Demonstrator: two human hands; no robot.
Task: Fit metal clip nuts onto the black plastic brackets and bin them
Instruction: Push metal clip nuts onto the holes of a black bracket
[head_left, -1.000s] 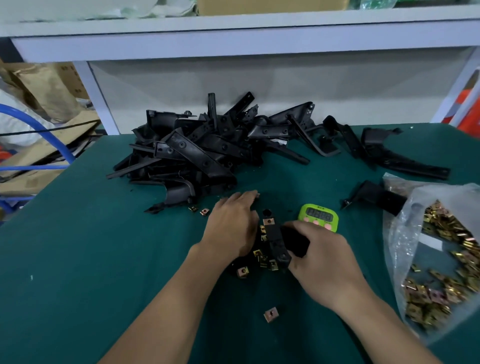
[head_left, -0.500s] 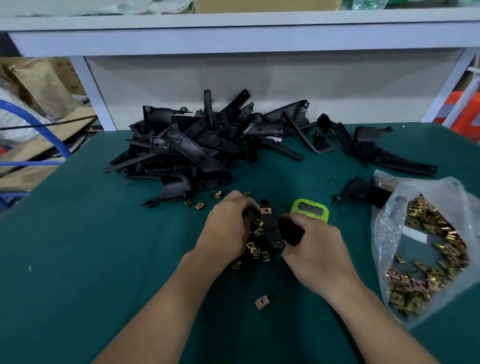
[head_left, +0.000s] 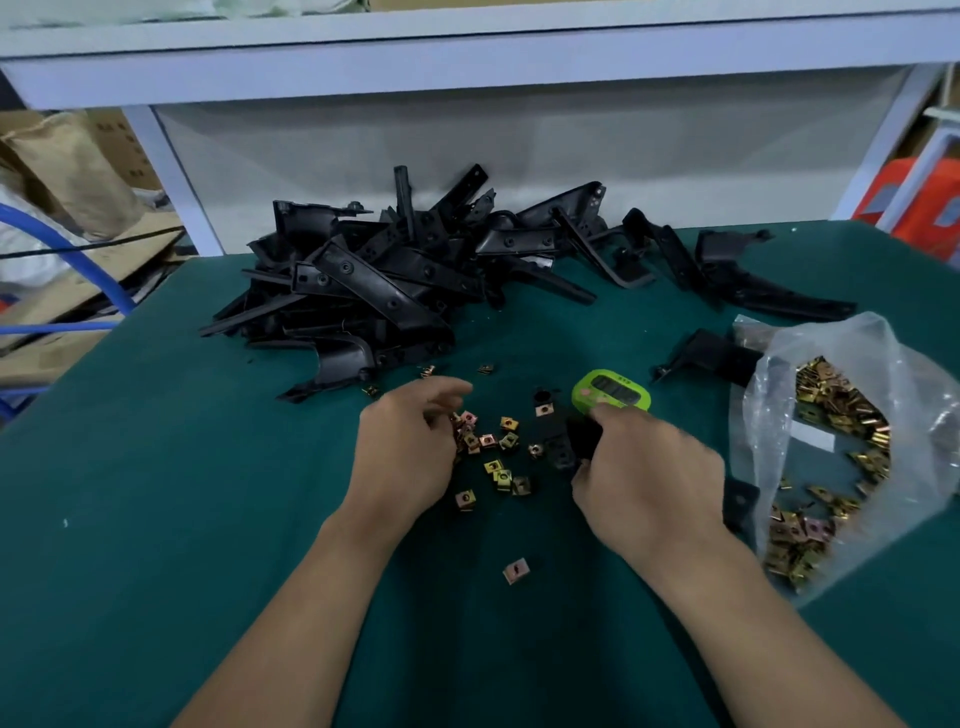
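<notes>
My right hand (head_left: 644, 467) grips a black plastic bracket (head_left: 556, 441) that lies on the green table and has a brass clip nut (head_left: 543, 409) on its far end. Just left of it sits a scatter of loose clip nuts (head_left: 498, 457). My left hand (head_left: 410, 447) is over the left edge of that scatter, fingers curled onto a few nuts at its fingertips. One stray clip nut (head_left: 516, 570) lies nearer to me.
A big heap of black brackets (head_left: 395, 291) fills the back of the table (head_left: 156, 519). A clear plastic bag of clip nuts (head_left: 841, 447) lies at the right, with more brackets (head_left: 711, 353) beside it. A green timer (head_left: 613, 395) sits behind my right hand.
My left hand has pulled left off the bracket and uncovered the loose nuts. My right hand still holds the bracket, shifted slightly right.
</notes>
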